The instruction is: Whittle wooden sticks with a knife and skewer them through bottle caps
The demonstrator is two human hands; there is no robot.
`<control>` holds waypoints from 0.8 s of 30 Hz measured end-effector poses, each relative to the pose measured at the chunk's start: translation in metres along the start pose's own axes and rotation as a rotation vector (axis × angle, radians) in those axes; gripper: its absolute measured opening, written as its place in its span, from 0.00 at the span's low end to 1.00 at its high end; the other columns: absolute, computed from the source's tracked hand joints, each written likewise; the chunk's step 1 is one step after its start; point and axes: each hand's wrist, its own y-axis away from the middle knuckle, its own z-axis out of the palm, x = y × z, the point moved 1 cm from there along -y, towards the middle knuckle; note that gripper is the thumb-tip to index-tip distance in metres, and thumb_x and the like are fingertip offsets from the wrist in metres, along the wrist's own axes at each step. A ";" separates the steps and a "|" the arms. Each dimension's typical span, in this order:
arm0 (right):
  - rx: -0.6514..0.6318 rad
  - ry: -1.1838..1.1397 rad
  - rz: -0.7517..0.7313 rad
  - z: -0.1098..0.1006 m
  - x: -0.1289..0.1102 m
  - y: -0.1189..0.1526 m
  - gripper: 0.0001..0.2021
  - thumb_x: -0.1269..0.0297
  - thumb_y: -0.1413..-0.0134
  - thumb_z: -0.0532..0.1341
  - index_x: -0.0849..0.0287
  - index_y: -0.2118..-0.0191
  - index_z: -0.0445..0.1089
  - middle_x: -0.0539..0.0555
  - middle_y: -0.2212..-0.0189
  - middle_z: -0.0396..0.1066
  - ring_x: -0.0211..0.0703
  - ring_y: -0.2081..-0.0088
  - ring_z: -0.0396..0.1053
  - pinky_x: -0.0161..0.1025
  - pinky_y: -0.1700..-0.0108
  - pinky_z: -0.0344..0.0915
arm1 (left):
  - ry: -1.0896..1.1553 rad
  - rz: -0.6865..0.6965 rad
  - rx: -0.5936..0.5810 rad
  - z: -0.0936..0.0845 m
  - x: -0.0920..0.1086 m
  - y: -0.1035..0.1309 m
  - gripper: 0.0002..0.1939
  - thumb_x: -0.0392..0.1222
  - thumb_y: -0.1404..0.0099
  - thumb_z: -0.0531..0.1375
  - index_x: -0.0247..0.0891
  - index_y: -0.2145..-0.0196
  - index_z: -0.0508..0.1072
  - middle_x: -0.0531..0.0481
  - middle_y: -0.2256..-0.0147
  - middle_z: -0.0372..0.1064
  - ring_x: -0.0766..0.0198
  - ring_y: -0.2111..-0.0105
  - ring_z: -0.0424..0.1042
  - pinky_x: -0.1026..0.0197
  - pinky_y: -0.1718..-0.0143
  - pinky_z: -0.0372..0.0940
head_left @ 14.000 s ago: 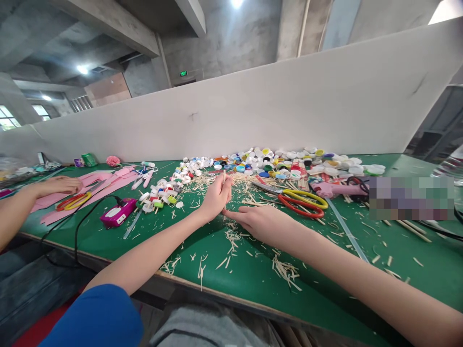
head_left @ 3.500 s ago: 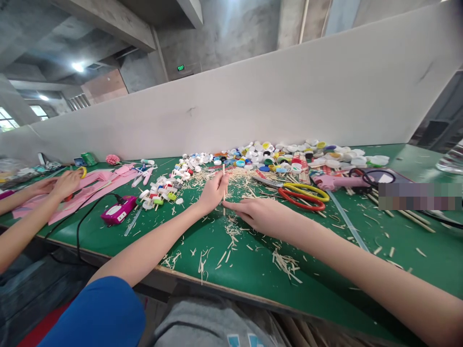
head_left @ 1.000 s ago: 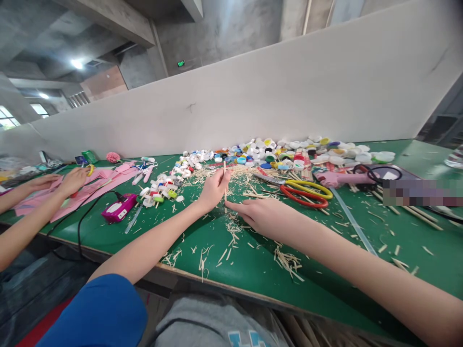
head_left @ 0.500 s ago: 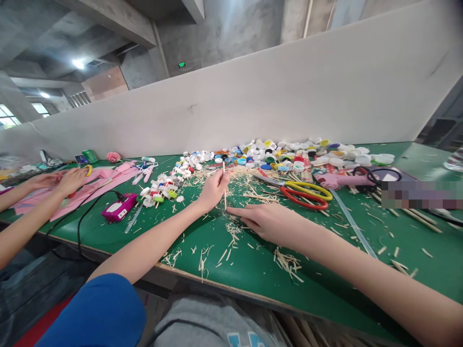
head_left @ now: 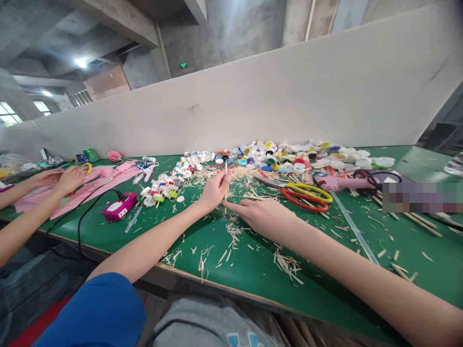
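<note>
Near the middle of the green work table (head_left: 325,284), toward its front edge: one thin pale wooden stick (head_left: 225,185), held upright, lower end on or just above the surface. Pinched at mid-length by the left hand (head_left: 214,191); base met by the extended fingertips of the right hand (head_left: 261,217), whose grip cannot be told. Pale wood shavings (head_left: 285,264) are scattered around and before both hands, judged as trimming already well under way. Finished stick-and-cap pieces (head_left: 161,189) are ranked toward the left; a large heap of loose plastic bottle caps (head_left: 289,156) along the far edge is judged unused. Yellow-and-red scissors (head_left: 306,196) are laid just right.
</note>
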 end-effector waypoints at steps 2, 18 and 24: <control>0.002 -0.034 -0.001 -0.001 0.000 -0.001 0.27 0.73 0.41 0.50 0.51 0.37 0.55 0.50 0.70 0.69 0.33 0.77 0.64 0.36 0.80 0.40 | -0.001 -0.004 0.005 0.000 0.000 0.000 0.22 0.57 0.31 0.45 0.39 0.75 0.58 0.58 0.83 0.57 0.74 0.84 0.58 0.67 0.81 0.55; -0.056 -0.290 0.002 -0.010 0.003 -0.002 0.23 0.67 0.38 0.47 0.52 0.39 0.60 0.56 0.64 0.73 0.40 0.69 0.69 0.37 0.72 0.58 | -0.031 -0.001 -0.012 0.001 -0.002 0.000 0.21 0.56 0.30 0.44 0.39 0.74 0.59 0.58 0.83 0.59 0.74 0.83 0.60 0.68 0.78 0.57; -0.106 -0.280 0.007 -0.013 0.004 -0.003 0.23 0.69 0.39 0.47 0.51 0.39 0.60 0.55 0.67 0.73 0.39 0.71 0.67 0.36 0.73 0.56 | -0.032 0.007 -0.032 0.001 -0.004 -0.001 0.22 0.55 0.30 0.44 0.39 0.75 0.59 0.57 0.82 0.59 0.74 0.83 0.60 0.69 0.79 0.57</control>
